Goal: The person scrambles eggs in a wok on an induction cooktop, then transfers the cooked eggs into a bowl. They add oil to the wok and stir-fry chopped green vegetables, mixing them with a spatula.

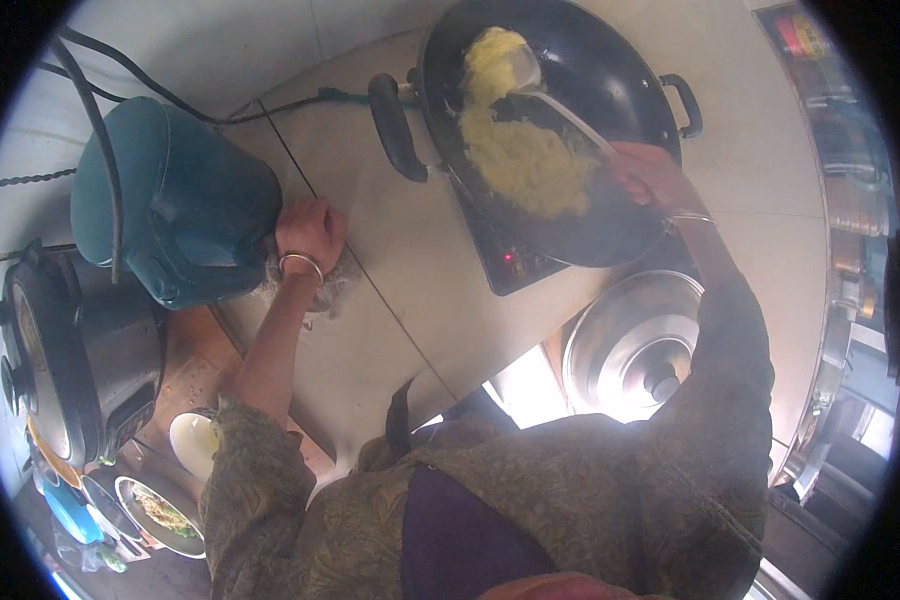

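Observation:
My right hand point(649, 176) is shut around the handle of a metal spatula point(566, 112). The spatula's blade lies in a soft yellow food, probably egg point(521, 161), spread over one side of a dark wok point(607, 67). Under the wok is a black electric cooktop point(502, 262) with a red light lit. My left hand point(311, 229) rests with curled fingers on the tiled counter, close against a teal lidded appliance point(217, 187). A greyish crumpled cloth or plastic point(337, 281) lies by its wrist; whether the fingers hold any of it is hidden.
A black pressure cooker point(112, 337) stands at the left. Below it are a white bowl point(193, 442) and a plate of food point(161, 517). Dark cables point(172, 97) run behind the teal appliance. Beside my right arm is a shiny metal lid point(607, 337). The wok's handle point(394, 127) juts left.

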`<state>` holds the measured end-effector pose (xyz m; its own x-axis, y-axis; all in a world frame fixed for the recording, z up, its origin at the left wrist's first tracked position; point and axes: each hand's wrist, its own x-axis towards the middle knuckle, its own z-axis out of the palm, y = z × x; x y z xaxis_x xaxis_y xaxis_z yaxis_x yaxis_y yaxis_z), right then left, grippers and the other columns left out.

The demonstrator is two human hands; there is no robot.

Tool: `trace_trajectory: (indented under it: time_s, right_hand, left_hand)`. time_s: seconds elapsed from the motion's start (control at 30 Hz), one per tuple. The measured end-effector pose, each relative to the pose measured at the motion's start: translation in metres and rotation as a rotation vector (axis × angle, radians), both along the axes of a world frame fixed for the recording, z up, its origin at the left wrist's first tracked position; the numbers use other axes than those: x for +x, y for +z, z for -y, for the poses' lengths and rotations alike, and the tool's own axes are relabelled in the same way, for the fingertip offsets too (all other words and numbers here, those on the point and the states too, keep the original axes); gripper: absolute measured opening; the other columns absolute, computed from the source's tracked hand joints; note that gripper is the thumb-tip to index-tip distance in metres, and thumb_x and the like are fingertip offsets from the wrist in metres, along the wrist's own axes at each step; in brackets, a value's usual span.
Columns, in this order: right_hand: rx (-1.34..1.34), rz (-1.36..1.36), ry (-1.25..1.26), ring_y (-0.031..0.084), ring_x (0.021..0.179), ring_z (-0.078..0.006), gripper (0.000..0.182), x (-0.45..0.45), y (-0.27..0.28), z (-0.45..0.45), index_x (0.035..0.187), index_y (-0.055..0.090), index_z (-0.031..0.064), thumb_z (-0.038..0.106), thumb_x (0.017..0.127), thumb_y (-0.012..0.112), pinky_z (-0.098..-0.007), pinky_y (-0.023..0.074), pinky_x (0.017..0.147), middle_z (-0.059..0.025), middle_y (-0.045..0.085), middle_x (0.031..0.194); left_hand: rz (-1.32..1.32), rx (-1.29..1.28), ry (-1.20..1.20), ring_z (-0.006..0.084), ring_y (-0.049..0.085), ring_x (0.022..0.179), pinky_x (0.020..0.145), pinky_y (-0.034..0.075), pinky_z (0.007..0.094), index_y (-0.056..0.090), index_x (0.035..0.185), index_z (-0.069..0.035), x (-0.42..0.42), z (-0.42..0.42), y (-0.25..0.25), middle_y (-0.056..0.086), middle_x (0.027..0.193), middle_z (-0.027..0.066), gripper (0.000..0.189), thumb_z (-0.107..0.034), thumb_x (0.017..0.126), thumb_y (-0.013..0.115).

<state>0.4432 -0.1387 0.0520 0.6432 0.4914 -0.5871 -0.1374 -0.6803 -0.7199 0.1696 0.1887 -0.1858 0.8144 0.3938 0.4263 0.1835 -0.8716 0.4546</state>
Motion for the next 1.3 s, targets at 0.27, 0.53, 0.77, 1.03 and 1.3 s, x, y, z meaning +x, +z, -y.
trace_trajectory:
  time_s: [0.27, 0.53, 0.77, 1.03, 1.3]
  right_hand:
    - [-0.03, 0.432, -0.076, 0.046, 0.057, -0.0046, 0.034, -0.018, 0.024, 0.041, 0.12, 0.053, 0.0037, 0.015, 0.087, 0.051, -0.0188, 0.0365, 0.047, 0.0016, 0.052, 0.069]
    - [-0.213, 1.079, 0.193, 0.052, 0.063, -0.0064, 0.031, -0.047, 0.021, 0.072, 0.118, 0.057, 0.0126, 0.009, 0.088, 0.051, -0.0228, 0.0435, 0.055, -0.0029, 0.054, 0.066]
    - [-0.189, 0.676, -0.015, 0.046, 0.049, -0.0048, 0.031, -0.024, 0.028, 0.042, 0.115, 0.058, 0.0077, 0.023, 0.089, 0.053, -0.0209, 0.0353, 0.042, 0.0004, 0.052, 0.06]
    - [-0.395, 0.784, 0.397, 0.048, 0.053, -0.0061, 0.03, 0.033, 0.035, 0.082, 0.103, 0.064, 0.0042, 0.028, 0.086, 0.057, -0.0227, 0.0375, 0.048, -0.0004, 0.057, 0.063]
    - [-0.679, 1.403, 0.484, 0.062, 0.079, -0.028, 0.03, 0.066, 0.091, 0.047, 0.097, 0.066, 0.015, 0.039, 0.082, 0.058, -0.0368, 0.0481, 0.067, -0.0102, 0.065, 0.084]
  left_hand:
    - [-0.104, 0.044, -0.008, 0.0297, 0.053, 0.066, 0.063, 0.043, 0.0414, 0.052, 0.067, -0.007, 0.006, 0.011, 0.052, 0.052, 0.066, 0.0097, 0.01, -0.015, 0.073, 0.055]
    - [-0.054, 0.087, -0.001, 0.0306, 0.053, 0.068, 0.065, 0.043, 0.0417, 0.051, 0.066, -0.006, 0.008, 0.01, 0.048, 0.052, 0.066, 0.0106, 0.011, -0.014, 0.073, 0.055]
    - [0.001, 0.077, -0.028, 0.0315, 0.052, 0.069, 0.065, 0.042, 0.0422, 0.05, 0.065, -0.006, 0.007, 0.009, 0.046, 0.051, 0.067, 0.0114, 0.012, -0.013, 0.072, 0.055]
    - [-0.058, 0.092, -0.017, 0.0331, 0.052, 0.069, 0.065, 0.043, 0.0428, 0.052, 0.068, -0.004, 0.006, 0.008, 0.046, 0.052, 0.069, 0.0135, 0.012, -0.014, 0.075, 0.054]
    - [-0.011, 0.076, -0.002, 0.0313, 0.051, 0.067, 0.064, 0.042, 0.0428, 0.051, 0.065, -0.006, 0.007, 0.008, 0.047, 0.052, 0.067, 0.0118, 0.012, -0.013, 0.072, 0.055]
